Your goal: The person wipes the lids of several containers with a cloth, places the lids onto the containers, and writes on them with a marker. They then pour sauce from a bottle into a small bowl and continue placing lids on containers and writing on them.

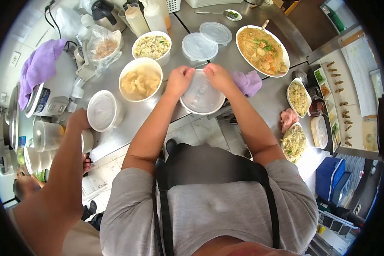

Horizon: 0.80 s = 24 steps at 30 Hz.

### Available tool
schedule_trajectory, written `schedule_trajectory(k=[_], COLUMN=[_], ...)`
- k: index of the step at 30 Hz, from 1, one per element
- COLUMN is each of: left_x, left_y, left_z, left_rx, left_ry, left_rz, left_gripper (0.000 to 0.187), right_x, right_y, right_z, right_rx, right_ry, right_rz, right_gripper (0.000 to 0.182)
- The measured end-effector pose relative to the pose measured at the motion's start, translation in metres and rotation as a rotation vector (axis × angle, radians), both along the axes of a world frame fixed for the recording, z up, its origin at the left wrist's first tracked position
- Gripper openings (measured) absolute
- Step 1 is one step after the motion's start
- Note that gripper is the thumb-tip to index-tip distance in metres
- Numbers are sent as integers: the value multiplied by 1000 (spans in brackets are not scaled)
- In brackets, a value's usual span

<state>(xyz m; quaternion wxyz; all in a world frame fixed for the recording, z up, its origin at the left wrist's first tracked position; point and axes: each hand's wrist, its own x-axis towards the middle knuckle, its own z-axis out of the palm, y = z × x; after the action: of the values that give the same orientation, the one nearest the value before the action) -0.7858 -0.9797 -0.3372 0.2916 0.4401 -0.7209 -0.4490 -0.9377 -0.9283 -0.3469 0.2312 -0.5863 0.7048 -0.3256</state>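
Observation:
A round white bowl with a translucent lid sits at the counter's front edge. My left hand is closed at the lid's far left rim. Across from it my right hand is closed at the far right rim. Two loose translucent lids lie just beyond, partly overlapping. To the left stand an open bowl of pale pieces and a bowl of fried rice. A purple cloth lies beside my right hand.
A co-worker's arm reaches in at the left, near a lidded bowl. An oval plate of noodles is at the back right. Rice dishes stand on the right. Squeeze bottles stand at the back.

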Motion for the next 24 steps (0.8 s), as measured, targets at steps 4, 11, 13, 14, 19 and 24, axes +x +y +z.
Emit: schedule_trajectory(k=[4, 11, 13, 14, 19, 24], left_x=[2, 3, 3, 3, 1, 0], left_y=[-2, -3, -2, -1, 5, 13], left_z=[-18, -17, -15, -14, -5, -3], left_rx=[444, 578, 555, 531, 282, -71], left_ry=[310, 345, 322, 304, 146, 50], left_rz=[-45, -89, -77, -74, -40, 48], left_gripper=[18, 14, 14, 14, 16, 16], right_x=[-4, -4, -4, -4, -7, -49], right_y=[-3, -11, -14, -16, -17, -35], right_z=[-2, 0, -2, -3, -8, -32], right_rx=[27, 259, 257, 255, 240, 68], right_ry=[-394, -685, -677, -672, -622, -818], right_rz=[92, 97, 103, 107, 148, -88], right_gripper=[21, 16, 15, 15, 14, 16])
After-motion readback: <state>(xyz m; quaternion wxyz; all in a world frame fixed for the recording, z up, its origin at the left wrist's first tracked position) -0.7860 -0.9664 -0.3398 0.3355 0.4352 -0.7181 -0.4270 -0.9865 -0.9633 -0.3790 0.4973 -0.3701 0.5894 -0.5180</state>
